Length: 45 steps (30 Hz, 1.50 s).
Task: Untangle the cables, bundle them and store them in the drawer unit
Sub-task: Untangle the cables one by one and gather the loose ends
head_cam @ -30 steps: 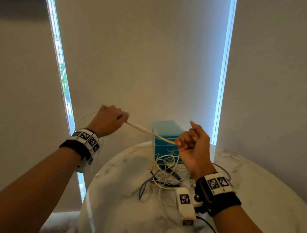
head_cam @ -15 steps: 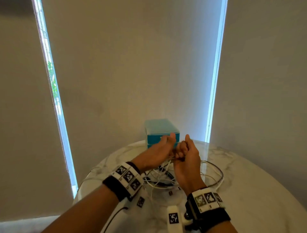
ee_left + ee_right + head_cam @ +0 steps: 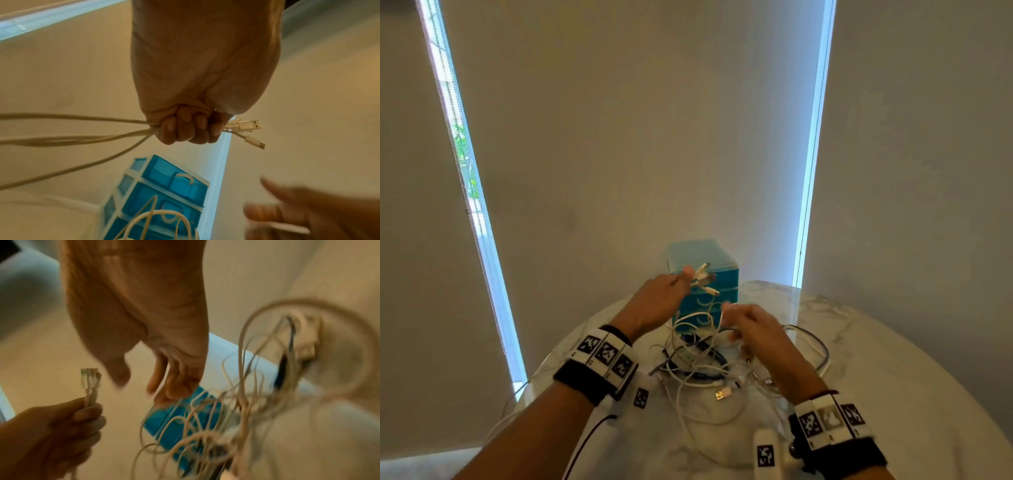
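You've got a round white marble table (image 3: 893,394) against pale roller blinds (image 3: 637,137). Daylight shows through the blind gaps, with maybe greenery (image 3: 462,150) outside on the left.

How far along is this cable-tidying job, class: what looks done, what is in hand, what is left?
Done: a few white cable ends are gathered in the left hand. In hand: the right hand, open, reaches over the tangled pile on the table. Left: most cables remain tangled, none are bundled, and the blue drawer unit looks closed.
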{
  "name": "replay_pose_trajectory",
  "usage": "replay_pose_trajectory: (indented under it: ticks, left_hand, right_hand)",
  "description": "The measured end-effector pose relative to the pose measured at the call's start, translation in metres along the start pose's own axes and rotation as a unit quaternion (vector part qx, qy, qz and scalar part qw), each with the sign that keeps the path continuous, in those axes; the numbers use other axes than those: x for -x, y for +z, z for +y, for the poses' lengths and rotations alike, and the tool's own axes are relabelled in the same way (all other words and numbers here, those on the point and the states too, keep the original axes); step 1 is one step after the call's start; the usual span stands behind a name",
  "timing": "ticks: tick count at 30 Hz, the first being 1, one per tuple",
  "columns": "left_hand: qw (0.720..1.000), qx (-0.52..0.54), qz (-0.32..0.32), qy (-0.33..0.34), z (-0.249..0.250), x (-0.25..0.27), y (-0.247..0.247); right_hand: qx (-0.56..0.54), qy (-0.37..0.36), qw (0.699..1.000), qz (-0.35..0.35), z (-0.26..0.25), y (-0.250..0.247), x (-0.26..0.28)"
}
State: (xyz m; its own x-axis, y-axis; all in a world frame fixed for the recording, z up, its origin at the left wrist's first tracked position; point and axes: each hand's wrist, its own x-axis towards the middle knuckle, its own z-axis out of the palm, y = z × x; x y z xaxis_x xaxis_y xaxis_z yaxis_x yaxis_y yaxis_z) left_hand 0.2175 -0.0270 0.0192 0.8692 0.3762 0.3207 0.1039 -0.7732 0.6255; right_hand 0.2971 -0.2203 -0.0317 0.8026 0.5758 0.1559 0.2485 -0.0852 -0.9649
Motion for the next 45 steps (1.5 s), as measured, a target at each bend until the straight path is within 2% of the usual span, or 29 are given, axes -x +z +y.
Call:
replay_pose_trajectory:
  ticks: [1, 3, 5, 6, 8, 10, 13, 16, 21, 23, 25, 28, 31, 33, 38, 40, 43, 45]
  left_hand:
    - [1.000, 0.011, 0.016, -0.015, -0.006, -0.001, -0.004]
    - [0.999, 0.034, 0.026, -0.029, -0.011, 0.000, -0.006]
    - [0.997, 0.068, 0.020, -0.038, -0.014, 0.002, 0.002]
    - [0.995, 0.093, 0.017, -0.042, -0.015, 0.003, 0.008]
    - [0.989, 0.142, 0.016, -0.050, -0.019, 0.005, 0.021]
    - [0.979, 0.193, 0.012, -0.065, -0.020, 0.007, 0.031]
    - [0.951, 0.293, -0.011, -0.103, -0.016, 0.009, 0.043]
    - [0.912, 0.392, -0.018, -0.119, -0.014, 0.002, 0.056]
    - [0.906, 0.410, -0.015, -0.102, -0.018, -0.001, 0.075]
    - [0.899, 0.425, -0.013, -0.101, -0.019, 0.001, 0.078]
    - [0.888, 0.446, -0.007, -0.111, -0.022, 0.002, 0.079]
    - [0.838, 0.529, -0.012, -0.131, -0.027, 0.002, 0.079]
    - [0.799, 0.584, -0.044, -0.138, -0.029, 0.003, 0.076]
    - [0.805, 0.576, -0.063, -0.132, -0.027, 0.005, 0.074]
    - [0.883, 0.459, -0.044, -0.085, -0.021, 0.015, 0.074]
    - [0.899, 0.432, -0.033, -0.064, -0.019, 0.020, 0.073]
    - [0.894, 0.444, 0.002, -0.056, -0.020, 0.020, 0.073]
    - [0.848, 0.523, 0.054, -0.062, -0.028, 0.013, 0.073]
  right_hand:
    - [0.093, -0.003, 0.994, -0.057, 0.003, -0.002, 0.004]
    - [0.279, 0.011, 0.948, -0.150, 0.009, -0.001, 0.008]
    - [0.376, 0.027, 0.913, -0.158, 0.016, 0.001, 0.007]
    - [0.382, 0.026, 0.912, -0.146, 0.019, 0.001, 0.005]
    - [0.331, 0.001, 0.938, -0.105, 0.027, -0.004, -0.001]
    - [0.217, -0.021, 0.975, -0.043, 0.030, -0.013, -0.004]
    - [0.069, -0.019, 0.997, 0.024, 0.033, -0.029, -0.005]
    - [-0.003, -0.006, 0.996, 0.088, 0.039, -0.039, -0.008]
    - [-0.066, -0.027, 0.974, 0.216, 0.048, -0.052, -0.016]
    - [-0.106, -0.004, 0.967, 0.233, 0.047, -0.057, -0.020]
    - [-0.186, 0.027, 0.962, 0.199, 0.045, -0.058, -0.022]
    - [-0.318, 0.029, 0.940, 0.121, 0.037, -0.055, -0.019]
    - [-0.336, 0.002, 0.938, 0.084, 0.026, -0.049, -0.015]
    - [-0.315, -0.009, 0.946, 0.072, 0.020, -0.041, -0.013]
    - [-0.252, -0.015, 0.968, 0.004, 0.017, -0.020, -0.012]
    - [-0.187, -0.002, 0.982, -0.025, 0.017, -0.012, -0.013]
    - [-0.127, 0.021, 0.989, -0.078, 0.016, -0.001, -0.011]
    - [-0.103, 0.011, 0.990, -0.093, 0.020, -0.001, -0.009]
